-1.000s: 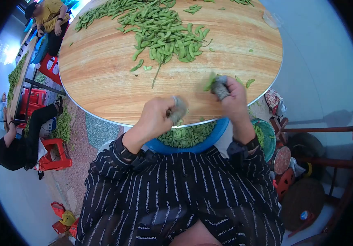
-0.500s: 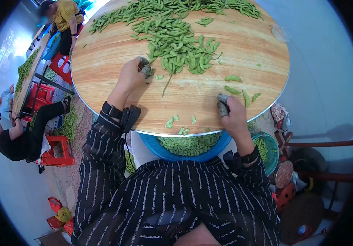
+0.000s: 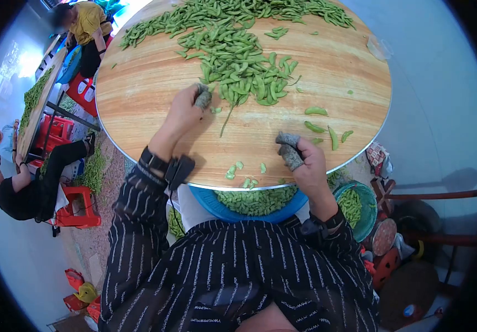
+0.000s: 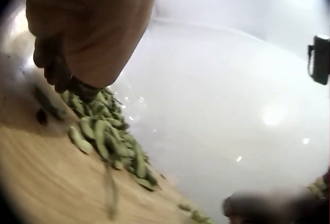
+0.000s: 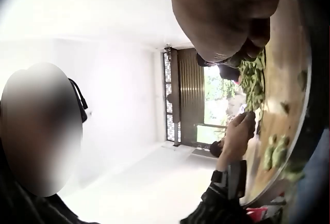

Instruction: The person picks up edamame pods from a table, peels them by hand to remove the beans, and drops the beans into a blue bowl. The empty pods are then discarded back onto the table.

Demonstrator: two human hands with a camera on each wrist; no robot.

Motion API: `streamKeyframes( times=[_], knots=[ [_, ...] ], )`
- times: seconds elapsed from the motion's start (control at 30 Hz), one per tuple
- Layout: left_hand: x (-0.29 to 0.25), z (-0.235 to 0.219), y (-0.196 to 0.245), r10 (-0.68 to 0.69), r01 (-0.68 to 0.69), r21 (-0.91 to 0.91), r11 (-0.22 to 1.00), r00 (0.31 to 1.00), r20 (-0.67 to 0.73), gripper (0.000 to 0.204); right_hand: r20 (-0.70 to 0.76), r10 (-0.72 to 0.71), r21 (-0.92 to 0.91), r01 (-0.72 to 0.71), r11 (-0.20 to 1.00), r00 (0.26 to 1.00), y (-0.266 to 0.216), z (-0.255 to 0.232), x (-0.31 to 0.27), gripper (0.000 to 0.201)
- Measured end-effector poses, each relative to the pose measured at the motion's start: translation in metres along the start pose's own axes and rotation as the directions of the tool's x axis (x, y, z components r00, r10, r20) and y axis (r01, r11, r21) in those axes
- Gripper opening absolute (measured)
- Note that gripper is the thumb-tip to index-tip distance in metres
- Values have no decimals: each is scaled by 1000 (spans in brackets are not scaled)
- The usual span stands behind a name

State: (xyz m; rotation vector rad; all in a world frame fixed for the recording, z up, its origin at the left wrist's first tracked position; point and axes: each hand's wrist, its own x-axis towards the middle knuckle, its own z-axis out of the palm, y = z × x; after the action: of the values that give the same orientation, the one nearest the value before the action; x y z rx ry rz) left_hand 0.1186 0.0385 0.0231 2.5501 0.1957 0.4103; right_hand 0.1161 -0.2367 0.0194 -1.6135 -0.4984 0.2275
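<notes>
On the wooden round table point(image 3: 155, 105), my left hand point(image 3: 186, 110), with grey wraps on its fingertips, is at the left edge of the green pod pile point(image 3: 233, 55). Its thumb and finger pinch a pod, partly hidden; in the left wrist view the hand point(image 4: 93, 33) is over the pile point(image 4: 103, 131). My right hand point(image 3: 309, 166), also wrapped at thumb and finger, hovers near the front edge with fingers loosely bent and nothing visible between them. Loose pods point(image 3: 316, 111) lie beyond it. Between the hands are shelled beans point(image 3: 230, 172).
Below the table edge is a blue basin point(image 3: 211, 203) of shelled beans. A green basket point(image 3: 368, 207) with pods stands at the right. People sit at another table point(image 3: 42, 102) on the left, near red stools point(image 3: 81, 205). A clear plastic piece point(image 3: 379, 47) lies at the table's right edge.
Over the last second, my left hand moved from the front edge to the pile. My right hand let go of its pod, drew back, then shifted left. Shelled beans and loose pods now show.
</notes>
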Motion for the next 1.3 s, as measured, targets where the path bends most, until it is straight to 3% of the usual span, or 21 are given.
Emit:
streamKeyframes(
  times=[0.03, 0.07, 0.2, 0.27, 0.53, 0.6, 0.8, 0.93, 1.0, 1.03, 1.1, 1.13, 1.2, 1.23, 1.3],
  knots=[
    [-12, 0, 13, -58, 94, -364, 927, 992, 109, 10, 63, 119, 118, -125, 985, 991, -4, 2, 1, 22],
    [-23, -1, 26, -72, 212, -663, 718, 970, 232, 12, 58, 125, 119, -131, 984, 990, -9, 5, 2, 22],
    [-58, -4, 64, -19, 269, -715, 646, 941, 337, 15, 234, 167, 363, -245, 899, 958, -21, 17, 11, 25],
    [-67, -3, 71, 63, 319, -775, 545, 907, 417, 13, 298, 154, 442, -279, 852, 942, -23, 19, 10, 25],
    [-77, 0, 87, 139, 198, -760, 619, 925, 354, 7, 288, 157, 422, -273, 865, 945, -31, 17, 1, 15],
    [-78, 2, 89, 221, -59, -665, 744, 962, 162, 8, 294, 154, 428, -274, 861, 943, -30, 16, -1, 15],
    [-83, -1, 93, 277, -179, -529, 830, 955, 110, 18, 278, 197, 430, -306, 849, 940, -34, 20, -4, 12],
    [-82, 0, 92, 268, -143, -546, 826, 951, 156, 17, 216, 155, 448, -240, 861, 964, -25, 25, -4, 12],
    [-82, 2, 89, 195, -20, -583, 812, 952, 238, 20, 219, 155, 493, -246, 834, 963, -23, 25, -3, 14],
    [-83, 1, 92, 195, -21, -582, 813, 952, 237, 20, 226, 155, 535, -256, 805, 962, -23, 25, -2, 15],
    [-87, -2, 103, 253, -219, -236, 947, 960, 124, 23, 214, 169, 516, -258, 817, 962, -26, 26, -3, 13],
    [-87, -1, 100, 251, -218, -234, 947, 960, 122, 23, 200, 181, 496, -258, 829, 963, -27, 26, -3, 12],
    [-87, 6, 91, 502, -503, -23, 864, 864, -40, 25, 216, 146, 470, -234, 851, 965, -27, 27, -5, 10],
    [-86, 13, 85, 502, -503, -23, 864, 864, -41, 25, 230, 115, 444, -210, 871, 966, -27, 27, -6, 8],
    [-87, 22, 79, 505, -534, -273, 800, 845, -173, 23, 229, 105, 466, -204, 861, 968, -27, 29, -8, 8]
  ],
)
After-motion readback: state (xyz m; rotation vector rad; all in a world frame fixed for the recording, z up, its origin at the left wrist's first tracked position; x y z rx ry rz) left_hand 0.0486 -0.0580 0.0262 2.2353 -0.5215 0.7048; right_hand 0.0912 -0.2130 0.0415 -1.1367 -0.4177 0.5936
